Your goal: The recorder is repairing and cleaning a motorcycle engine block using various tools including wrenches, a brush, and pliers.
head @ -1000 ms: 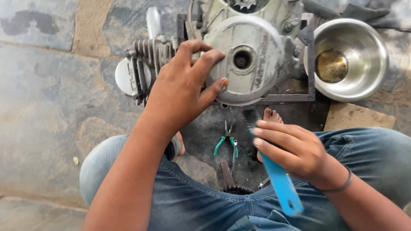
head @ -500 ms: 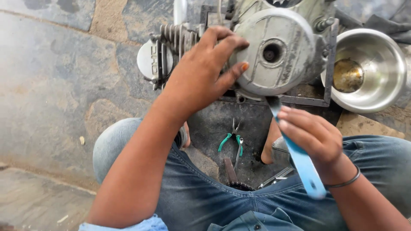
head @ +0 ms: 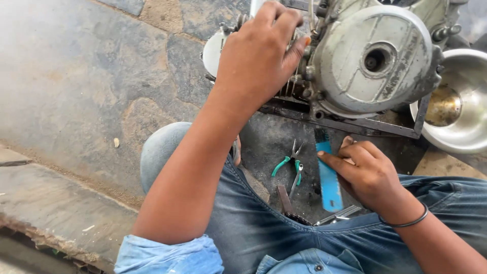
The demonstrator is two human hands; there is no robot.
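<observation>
Engine casing (head: 375, 61), grey and worn, sat on a dark metal frame (head: 350, 124) on the stone floor (head: 101, 91), at the top of the view, just beyond the person's knees. Its upper part was cut off by the picture's edge, and the finned cylinder (head: 297, 83) at its left side was mostly hidden behind the left hand (head: 258, 58). That hand lay draped over the fins with its fingers curled down onto the metal; whether it actually clasped anything underneath could not be made out.

The right hand (head: 368, 172) was lower, near the lap, and held a blue-handled brush (head: 328, 175) loosely: the forefinger lay stretched along the handle's side, the other fingers were bent behind it, and the thumb was out of sight. The brush's dark bristled end pointed up toward the frame, and its handle end pointed down toward the jeans (head: 264, 228). A thin dark band (head: 406, 221) circled the right wrist.

Between the legs lay green-handled pliers (head: 290, 165) on the dark ground, just left of the brush and apart from it. Further tools below them were half covered by the denim and hard to identify. A steel bowl (head: 456, 109) stood to the casing's right, partly cut off, with something brownish inside.
</observation>
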